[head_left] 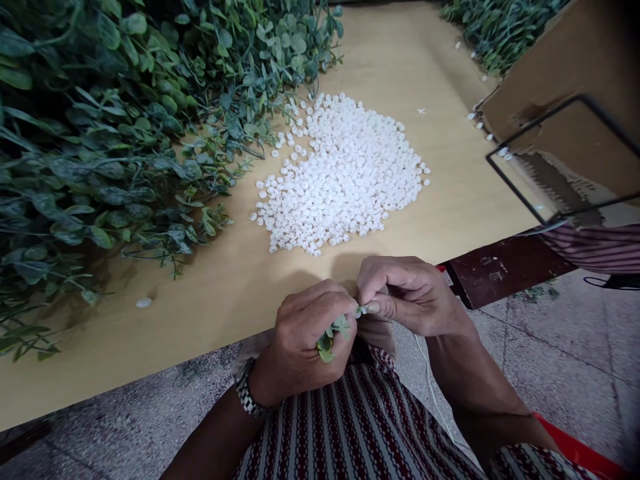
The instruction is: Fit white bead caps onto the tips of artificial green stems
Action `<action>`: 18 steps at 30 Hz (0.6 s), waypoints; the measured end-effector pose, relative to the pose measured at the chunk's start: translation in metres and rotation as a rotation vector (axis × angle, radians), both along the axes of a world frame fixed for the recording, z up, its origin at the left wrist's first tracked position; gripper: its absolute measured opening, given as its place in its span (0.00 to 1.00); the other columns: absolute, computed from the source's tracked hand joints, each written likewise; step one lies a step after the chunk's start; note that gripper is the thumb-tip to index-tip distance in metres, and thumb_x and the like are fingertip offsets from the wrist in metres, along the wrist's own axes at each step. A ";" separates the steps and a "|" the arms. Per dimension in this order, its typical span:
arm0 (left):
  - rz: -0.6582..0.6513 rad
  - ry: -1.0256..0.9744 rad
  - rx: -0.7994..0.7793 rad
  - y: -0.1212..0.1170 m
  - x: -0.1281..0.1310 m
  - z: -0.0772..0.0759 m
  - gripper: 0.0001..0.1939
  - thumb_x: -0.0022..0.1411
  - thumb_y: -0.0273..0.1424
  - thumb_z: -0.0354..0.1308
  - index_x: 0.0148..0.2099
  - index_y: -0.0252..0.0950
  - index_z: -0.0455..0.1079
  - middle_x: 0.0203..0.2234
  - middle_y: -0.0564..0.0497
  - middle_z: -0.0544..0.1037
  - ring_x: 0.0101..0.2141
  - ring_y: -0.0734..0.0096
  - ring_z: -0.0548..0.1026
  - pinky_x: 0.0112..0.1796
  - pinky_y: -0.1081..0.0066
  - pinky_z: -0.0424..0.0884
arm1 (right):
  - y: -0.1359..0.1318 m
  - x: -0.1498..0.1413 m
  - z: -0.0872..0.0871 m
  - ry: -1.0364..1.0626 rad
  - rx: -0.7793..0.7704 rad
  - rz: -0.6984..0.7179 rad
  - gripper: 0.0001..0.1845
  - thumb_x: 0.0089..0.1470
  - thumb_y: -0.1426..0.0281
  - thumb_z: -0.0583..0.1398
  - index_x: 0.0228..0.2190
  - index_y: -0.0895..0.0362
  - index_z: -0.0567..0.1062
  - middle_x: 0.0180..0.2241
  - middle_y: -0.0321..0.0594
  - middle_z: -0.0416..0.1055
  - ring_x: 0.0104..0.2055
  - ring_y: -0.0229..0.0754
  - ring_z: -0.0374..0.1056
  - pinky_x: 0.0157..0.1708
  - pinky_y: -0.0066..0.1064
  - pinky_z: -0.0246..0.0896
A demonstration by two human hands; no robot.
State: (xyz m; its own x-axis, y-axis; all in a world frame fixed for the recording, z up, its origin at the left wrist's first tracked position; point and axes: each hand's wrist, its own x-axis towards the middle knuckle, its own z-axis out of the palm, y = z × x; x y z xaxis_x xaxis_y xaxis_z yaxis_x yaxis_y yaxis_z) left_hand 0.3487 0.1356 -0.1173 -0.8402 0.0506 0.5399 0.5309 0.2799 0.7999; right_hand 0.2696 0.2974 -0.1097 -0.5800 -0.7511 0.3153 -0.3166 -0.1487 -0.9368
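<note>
My left hand (305,340) is closed in a fist round a small green leafy sprig (333,332), whose leaves poke out between the fingers. My right hand (407,293) pinches the sprig's tip with thumb and forefinger, touching the left hand. Both hands hover over my lap, just in front of the near edge of the wooden table (200,313). On the table beyond them lies a heap of several small white plastic pieces (345,177).
A big pile of artificial green foliage (110,133) covers the table's left side; more greenery (495,27) lies at the far right. A cardboard box with a black wire frame (565,153) stands at the right. One stray white piece (143,303) lies near the front edge.
</note>
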 end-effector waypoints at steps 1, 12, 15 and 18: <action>-0.003 0.000 -0.006 0.000 0.000 -0.001 0.11 0.50 0.13 0.57 0.34 0.31 0.66 0.24 0.50 0.70 0.25 0.75 0.68 0.25 0.73 0.66 | 0.000 0.000 0.001 0.007 0.005 0.006 0.04 0.54 0.76 0.60 0.28 0.61 0.73 0.23 0.35 0.66 0.25 0.32 0.62 0.26 0.27 0.59; 0.003 0.024 -0.133 -0.003 0.001 -0.002 0.14 0.47 0.11 0.55 0.33 0.33 0.63 0.23 0.51 0.69 0.24 0.75 0.68 0.24 0.73 0.66 | 0.000 -0.001 0.006 0.112 0.086 -0.006 0.06 0.55 0.76 0.59 0.27 0.61 0.71 0.23 0.36 0.65 0.25 0.32 0.62 0.25 0.26 0.58; 0.018 0.054 -0.167 -0.002 0.000 -0.001 0.12 0.48 0.12 0.55 0.32 0.32 0.63 0.22 0.51 0.69 0.23 0.75 0.67 0.23 0.74 0.65 | 0.000 -0.001 0.007 0.139 0.123 -0.016 0.05 0.55 0.76 0.59 0.27 0.61 0.71 0.23 0.36 0.66 0.25 0.32 0.62 0.25 0.26 0.58; 0.028 0.055 -0.197 -0.002 -0.001 -0.001 0.11 0.49 0.12 0.55 0.31 0.32 0.63 0.21 0.50 0.69 0.23 0.75 0.67 0.23 0.74 0.65 | 0.000 0.001 0.008 0.177 0.141 -0.036 0.05 0.55 0.77 0.58 0.27 0.61 0.70 0.23 0.36 0.66 0.25 0.33 0.63 0.25 0.27 0.58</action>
